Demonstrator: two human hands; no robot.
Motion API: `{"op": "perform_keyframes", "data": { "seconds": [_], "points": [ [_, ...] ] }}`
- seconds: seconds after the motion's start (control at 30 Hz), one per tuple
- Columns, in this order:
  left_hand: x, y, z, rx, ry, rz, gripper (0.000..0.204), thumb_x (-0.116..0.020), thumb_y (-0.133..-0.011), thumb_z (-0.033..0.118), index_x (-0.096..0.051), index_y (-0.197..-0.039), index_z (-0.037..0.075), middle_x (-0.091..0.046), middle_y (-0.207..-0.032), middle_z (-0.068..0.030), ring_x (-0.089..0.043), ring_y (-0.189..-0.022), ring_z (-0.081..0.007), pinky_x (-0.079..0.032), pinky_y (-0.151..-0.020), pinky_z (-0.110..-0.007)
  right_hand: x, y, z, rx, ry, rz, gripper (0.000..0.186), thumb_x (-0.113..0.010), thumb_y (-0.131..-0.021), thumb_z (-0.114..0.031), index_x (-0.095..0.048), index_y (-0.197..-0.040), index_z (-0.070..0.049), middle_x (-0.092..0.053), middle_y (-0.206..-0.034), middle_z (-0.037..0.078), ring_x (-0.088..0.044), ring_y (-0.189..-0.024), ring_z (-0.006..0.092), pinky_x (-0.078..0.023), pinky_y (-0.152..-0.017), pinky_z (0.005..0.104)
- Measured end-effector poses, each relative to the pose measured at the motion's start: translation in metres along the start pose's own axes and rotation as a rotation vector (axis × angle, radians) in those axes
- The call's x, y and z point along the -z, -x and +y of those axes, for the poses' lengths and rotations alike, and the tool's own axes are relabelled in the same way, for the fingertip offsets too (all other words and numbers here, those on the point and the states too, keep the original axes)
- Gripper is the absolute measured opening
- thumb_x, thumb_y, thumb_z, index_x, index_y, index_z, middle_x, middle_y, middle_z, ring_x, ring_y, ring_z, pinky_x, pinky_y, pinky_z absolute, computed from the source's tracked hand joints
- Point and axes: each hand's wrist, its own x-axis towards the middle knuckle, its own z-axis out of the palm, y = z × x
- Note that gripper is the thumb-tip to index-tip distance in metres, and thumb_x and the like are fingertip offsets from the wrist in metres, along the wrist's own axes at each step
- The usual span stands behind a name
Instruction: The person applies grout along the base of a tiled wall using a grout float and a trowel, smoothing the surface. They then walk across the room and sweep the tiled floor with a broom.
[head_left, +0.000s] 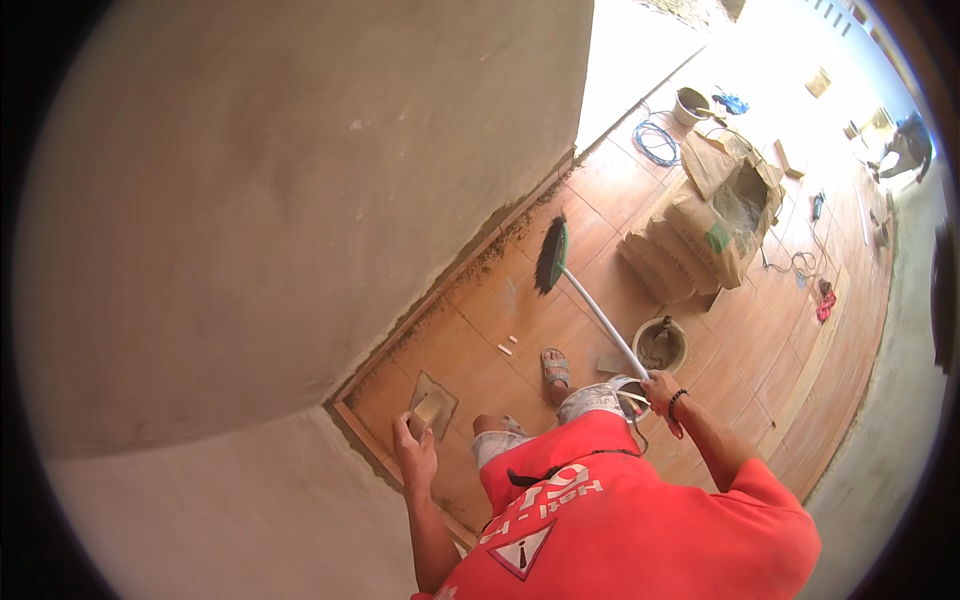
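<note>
My left hand (415, 455) is closed around the block handle of a plastering float (436, 388), whose flat, mortar-stained plate faces the floor near the wall corner. My right hand (662, 395) grips the white stick of a broom (603, 318). That stick slants away to a green head with dark bristles, which rests on the tiles close to the wall's foot. Just beyond my right hand stands a bucket of grey mortar (660, 345) with a tool sticking up in it. Partly hidden by my right hand and shorts is a white-rimmed bucket (630, 390).
Stacked paper cement bags (690, 240), the top one torn open, stand ahead on the right. Farther off are another bucket (690, 106) and a coiled blue hose (655, 143). Plastered walls (300, 200) border the tiled floor. At far right a person (908, 148) bends down.
</note>
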Motion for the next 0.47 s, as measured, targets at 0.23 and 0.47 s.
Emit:
{"op": "perform_keyframes", "data": {
  "seconds": [0.23,0.47],
  "points": [
    [0.037,-0.125,0.026,-0.399,0.066,-0.058,0.039,-0.061,-0.069,-0.007,-0.046,-0.104,0.0,-0.054,-0.105,-0.0183,-0.05,-0.1,-0.0361,-0.039,-0.086,-0.042,-0.062,-0.002,-0.032,-0.077,-0.205,0.05,0.02,-0.043,-0.089,-0.02,-0.052,-0.087,-0.003,-0.048,-0.058,0.006,-0.046,-0.042,0.0158,-0.04,-0.036,0.0309],
    [0.085,-0.244,0.101,-0.907,0.047,-0.162,0.036,-0.064,-0.069,-0.005,-0.047,-0.1,0.002,-0.055,-0.107,-0.016,-0.053,-0.095,-0.033,-0.042,-0.084,-0.042,-0.128,-0.016,-0.049,-0.081,-0.532,0.19,0.013,-0.042,-0.088,-0.016,-0.049,-0.09,-0.006,-0.044,-0.055,0.004,-0.043,-0.04,0.0141,-0.036,-0.033,0.0308]
  ]
}}
